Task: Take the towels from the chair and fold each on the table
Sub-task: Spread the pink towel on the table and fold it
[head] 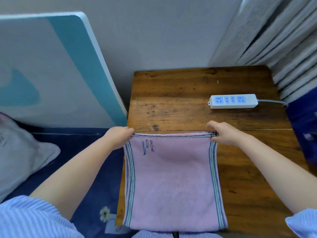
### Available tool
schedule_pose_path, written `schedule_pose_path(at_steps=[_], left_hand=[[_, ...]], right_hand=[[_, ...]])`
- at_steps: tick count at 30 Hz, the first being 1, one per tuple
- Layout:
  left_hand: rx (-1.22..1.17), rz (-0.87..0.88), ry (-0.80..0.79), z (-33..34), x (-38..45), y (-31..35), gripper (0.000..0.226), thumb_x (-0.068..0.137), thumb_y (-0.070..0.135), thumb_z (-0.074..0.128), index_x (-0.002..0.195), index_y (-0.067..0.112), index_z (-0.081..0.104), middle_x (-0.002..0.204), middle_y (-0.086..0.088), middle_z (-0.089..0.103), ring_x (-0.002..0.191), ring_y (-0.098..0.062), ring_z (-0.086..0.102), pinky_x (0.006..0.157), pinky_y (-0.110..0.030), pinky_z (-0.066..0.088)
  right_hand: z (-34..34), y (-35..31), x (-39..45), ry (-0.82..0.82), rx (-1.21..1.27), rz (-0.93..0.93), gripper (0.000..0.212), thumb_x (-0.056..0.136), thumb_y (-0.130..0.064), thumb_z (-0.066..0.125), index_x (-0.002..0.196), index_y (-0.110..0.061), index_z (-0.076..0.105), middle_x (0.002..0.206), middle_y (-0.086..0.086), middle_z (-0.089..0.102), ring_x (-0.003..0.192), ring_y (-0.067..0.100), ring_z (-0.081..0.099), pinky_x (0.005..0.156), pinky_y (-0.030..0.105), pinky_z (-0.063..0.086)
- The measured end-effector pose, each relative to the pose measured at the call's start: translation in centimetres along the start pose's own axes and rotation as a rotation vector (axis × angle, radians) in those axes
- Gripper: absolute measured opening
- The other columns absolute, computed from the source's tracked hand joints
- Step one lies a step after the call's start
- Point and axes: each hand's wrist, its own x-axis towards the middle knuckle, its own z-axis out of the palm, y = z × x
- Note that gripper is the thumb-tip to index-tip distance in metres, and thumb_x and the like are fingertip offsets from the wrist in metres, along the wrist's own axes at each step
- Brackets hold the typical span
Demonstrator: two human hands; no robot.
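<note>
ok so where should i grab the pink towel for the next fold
Judging by how it lies, keep the pink towel by its two far corners, where the left hand and right hand pinch it, coming from the striped sides. It lies flat on the wooden table, so that edge should lift evenly.

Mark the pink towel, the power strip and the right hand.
pink towel (173, 182), head view, middle of the cloth.
power strip (233, 101), head view, its socket face.
right hand (223, 133), head view, back of the hand.
</note>
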Motion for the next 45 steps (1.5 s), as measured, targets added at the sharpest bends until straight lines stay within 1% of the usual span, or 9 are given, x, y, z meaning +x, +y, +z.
schedule_pose_path(at_steps=[4,12,18,21,25,31,38,42,45], left_hand=[[-0.015,-0.127,0.203,-3.2,-2.0,-0.8,0.017,0.095,0.012,0.043,0.109,0.010,0.051,0.114,-0.008,0.061,0.105,-0.028,0.059,0.075,-0.033,0.046],[-0.437,-0.331,0.919,-12.0,-7.4,-2.2,0.028,0.087,-0.003,0.039,0.112,-0.001,0.054,0.115,-0.021,0.054,0.108,-0.036,0.049,0.085,-0.043,0.041],[-0.006,-0.242,0.615,-11.3,-10.2,-3.1,0.035,0.088,-0.001,0.039,0.119,0.011,0.051,0.121,-0.006,0.056,0.116,-0.026,0.044,0.090,-0.034,0.040],[-0.043,-0.229,0.753,-11.1,-11.1,-3.9,0.033,0.085,-0.003,0.045,0.115,0.006,0.056,0.114,-0.011,0.060,0.110,-0.031,0.048,0.085,-0.037,0.043],[-0.016,-0.093,1.007,-10.8,-11.9,-4.6,0.029,0.055,-0.020,0.069,0.080,-0.005,0.064,0.071,-0.021,0.062,0.063,-0.037,0.063,0.047,-0.037,0.051],[-0.304,-0.215,0.784,-10.4,-10.1,-3.4,0.027,0.087,-0.007,0.039,0.107,-0.002,0.056,0.107,-0.021,0.056,0.098,-0.040,0.057,0.077,-0.039,0.044],[-0.591,-0.249,0.861,-11.0,-7.1,-2.8,0.027,0.088,-0.006,0.041,0.104,-0.005,0.062,0.109,-0.024,0.061,0.103,-0.036,0.054,0.083,-0.034,0.040],[-0.692,-0.233,1.059,-11.6,-7.0,-2.6,0.026,0.086,-0.009,0.045,0.102,-0.009,0.065,0.107,-0.027,0.062,0.105,-0.038,0.056,0.088,-0.036,0.039],[-0.623,-0.213,1.006,-10.5,-7.2,-2.9,0.024,0.085,-0.006,0.048,0.103,-0.007,0.064,0.107,-0.024,0.063,0.104,-0.037,0.056,0.085,-0.035,0.040]], right_hand=[[-2.7,-2.6,-2.3,0.355,-0.150,-0.004,0.023,0.091,-0.015,0.050,0.108,-0.008,0.064,0.111,0.010,0.065,0.102,0.025,0.057,0.080,0.034,0.049],[-9.7,-7.8,-7.6,1.141,0.139,0.018,0.041,0.074,-0.014,0.035,0.092,0.008,0.064,0.096,0.031,0.062,0.096,0.043,0.053,0.078,0.042,0.040],[-9.0,-8.1,-10.9,0.755,-0.002,0.126,0.023,0.082,-0.003,0.052,0.100,-0.007,0.065,0.109,0.017,0.064,0.105,0.034,0.053,0.074,0.030,0.039],[-9.0,-8.6,-12.1,0.801,0.111,0.087,0.018,0.078,0.000,0.052,0.089,-0.004,0.065,0.099,0.019,0.066,0.096,0.035,0.057,0.068,0.027,0.037],[-9.9,-9.2,-13.0,0.911,0.390,0.133,0.016,0.069,-0.006,0.041,0.054,-0.004,0.043,0.060,0.017,0.043,0.068,0.030,0.040,0.055,0.029,0.028],[-9.4,-8.6,-11.4,0.821,0.403,0.251,0.024,0.075,0.001,0.048,0.052,-0.005,0.046,0.073,0.016,0.051,0.074,0.031,0.046,0.064,0.026,0.033],[-9.8,-7.0,-8.8,0.827,0.400,0.247,0.021,0.079,0.001,0.053,0.093,-0.001,0.068,0.105,0.020,0.066,0.102,0.035,0.057,0.081,0.030,0.046],[-10.6,-6.7,-8.4,0.967,0.351,0.138,0.024,0.075,0.008,0.051,0.094,0.005,0.066,0.103,0.026,0.064,0.099,0.037,0.056,0.077,0.032,0.042],[-9.3,-5.8,-8.5,0.973,0.241,0.039,0.018,0.071,0.003,0.049,0.082,0.009,0.062,0.093,0.028,0.061,0.092,0.038,0.054,0.067,0.033,0.033]])
